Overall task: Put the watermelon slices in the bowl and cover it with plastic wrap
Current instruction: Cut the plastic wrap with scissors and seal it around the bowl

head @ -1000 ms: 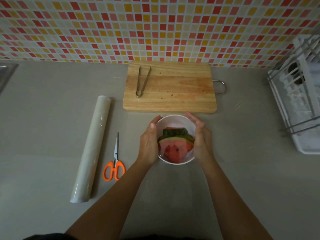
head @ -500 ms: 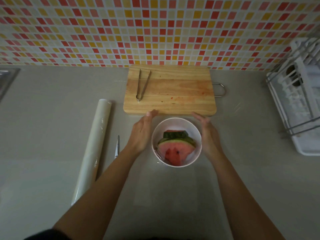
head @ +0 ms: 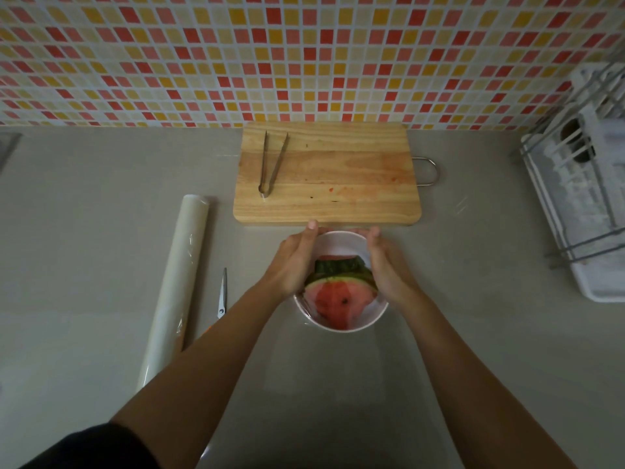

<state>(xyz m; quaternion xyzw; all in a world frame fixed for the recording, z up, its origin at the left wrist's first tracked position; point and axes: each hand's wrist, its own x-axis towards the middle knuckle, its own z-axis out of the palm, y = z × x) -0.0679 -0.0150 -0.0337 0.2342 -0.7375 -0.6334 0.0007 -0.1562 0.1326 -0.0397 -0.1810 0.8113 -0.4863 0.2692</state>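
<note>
Centrally, a white bowl (head: 370, 318) is set on the bench (head: 101, 238), just in front of the wooden cutting board (head: 341, 184). Watermelon slices (head: 333, 299) are held inside it, rinds turned toward the board. Clear film (head: 309, 308) is seen over the rim. Left grip (head: 294, 262) and right grip (head: 389, 269) are both unclenched, with straight fingers pressed against opposite sides of the bowl. Metal tongs (head: 272, 164) are laid on the board. A wrap roll (head: 176, 282) and scissors (head: 222, 292) are placed at left, apart from the bowl. A dish rack (head: 581, 198) is stood at right.

No legible text, label or number, even on the plastic wrap roll (head: 174, 286); view perhaps too dim.
</note>
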